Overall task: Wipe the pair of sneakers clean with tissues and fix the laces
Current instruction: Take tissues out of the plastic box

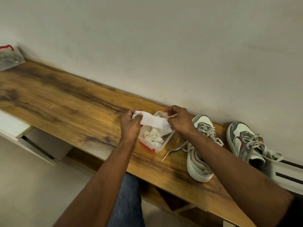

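Note:
A white tissue [153, 122] is stretched flat between my two hands above a clear plastic box [159, 145] with red clasps. My left hand [131, 124] pinches its left end and my right hand [179, 118] pinches its right end. Crumpled white tissues [153, 136] lie inside the box. One white and grey sneaker [199, 154] stands on the wooden table just right of the box, partly behind my right forearm, its grey laces loose. The second sneaker [246, 141], with a red stripe, sits farther right against the wall, laces untied.
The wooden table [65, 102] runs along a plain wall. A clear lid with a red handle [9, 58] leans at the table's far left end. White drawers [24, 136] stand below the left edge. My jeans-clad leg [127, 202] is under the table edge.

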